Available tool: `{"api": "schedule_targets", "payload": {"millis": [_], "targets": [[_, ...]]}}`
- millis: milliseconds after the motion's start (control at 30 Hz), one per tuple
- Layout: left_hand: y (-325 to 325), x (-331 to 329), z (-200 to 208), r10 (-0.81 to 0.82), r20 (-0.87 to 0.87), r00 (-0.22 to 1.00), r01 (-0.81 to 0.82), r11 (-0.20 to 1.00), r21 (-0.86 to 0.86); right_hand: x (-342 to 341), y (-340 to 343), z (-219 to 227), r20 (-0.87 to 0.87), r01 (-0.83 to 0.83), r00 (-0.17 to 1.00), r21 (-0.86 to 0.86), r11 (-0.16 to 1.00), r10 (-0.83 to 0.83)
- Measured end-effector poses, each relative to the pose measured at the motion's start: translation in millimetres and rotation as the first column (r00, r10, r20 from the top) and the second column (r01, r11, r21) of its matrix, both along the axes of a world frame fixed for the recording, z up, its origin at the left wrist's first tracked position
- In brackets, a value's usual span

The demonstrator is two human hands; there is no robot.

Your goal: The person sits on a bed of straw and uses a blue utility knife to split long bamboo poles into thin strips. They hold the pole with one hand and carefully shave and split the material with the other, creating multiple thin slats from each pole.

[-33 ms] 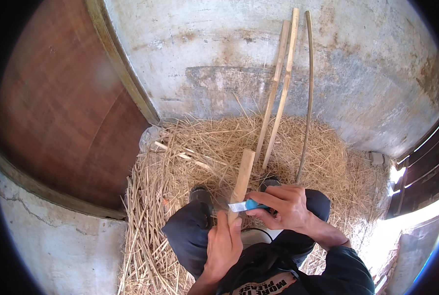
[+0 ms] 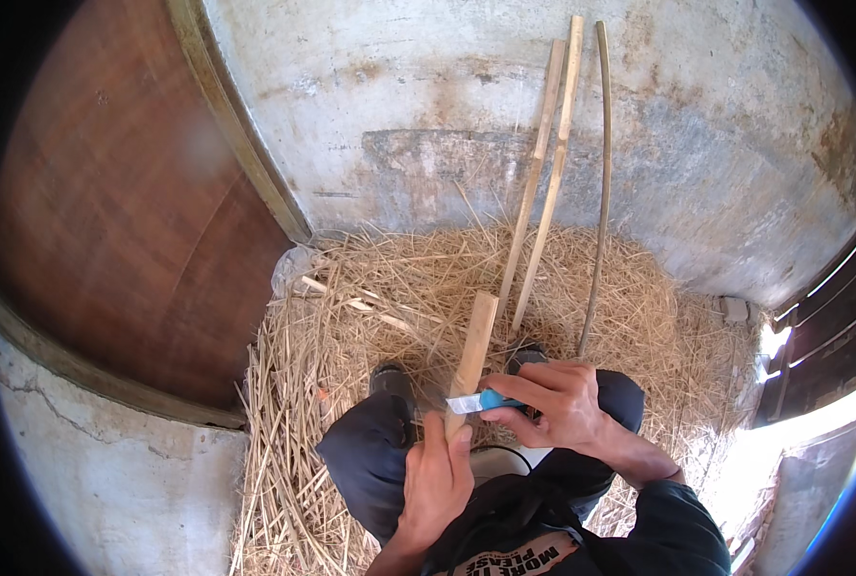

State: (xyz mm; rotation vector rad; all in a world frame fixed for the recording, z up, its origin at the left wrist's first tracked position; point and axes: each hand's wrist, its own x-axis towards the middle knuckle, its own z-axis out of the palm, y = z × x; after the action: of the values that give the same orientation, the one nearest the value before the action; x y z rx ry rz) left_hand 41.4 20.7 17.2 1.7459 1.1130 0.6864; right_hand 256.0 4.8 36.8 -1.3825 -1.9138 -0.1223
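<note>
My left hand (image 2: 436, 488) is closed around the lower end of a pale wooden stick (image 2: 473, 350), which tilts up and away from me between my knees. My right hand (image 2: 560, 411) grips a utility knife (image 2: 490, 398) with a blue handle. Its wide silver blade lies across the stick just above my left thumb and fingers, touching or very near the wood. Part of the knife's handle is hidden inside my right fingers.
Two long wooden strips (image 2: 546, 197) and a thin, darker curved pole (image 2: 602, 173) lean against the stained concrete wall (image 2: 428, 72). Straw (image 2: 351, 259) covers the floor around my boots. A brown wooden panel (image 2: 121, 211) stands at left, dark slats (image 2: 826, 331) at right.
</note>
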Motion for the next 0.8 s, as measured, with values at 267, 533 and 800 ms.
{"api": "schedule_targets", "payload": {"millis": [267,533,800], "targets": [[-41,-15,-5,-0.053,-0.083,0.995,0.060,0.994,0.096,125,28,2,-0.401,0.623,0.686,-0.107,0.775,-0.607],[-9,-8,-11,-0.008,-0.065,0.998,0.007,1.000,-0.018,36,-9,-14,-0.290,0.086,0.955,0.060,0.995,-0.065],[-5,-3,-5,-0.045,0.090,0.995,0.042,0.999,0.029,3,-17,-12,-0.131,-0.043,0.991,-0.009,0.999,0.042]]}}
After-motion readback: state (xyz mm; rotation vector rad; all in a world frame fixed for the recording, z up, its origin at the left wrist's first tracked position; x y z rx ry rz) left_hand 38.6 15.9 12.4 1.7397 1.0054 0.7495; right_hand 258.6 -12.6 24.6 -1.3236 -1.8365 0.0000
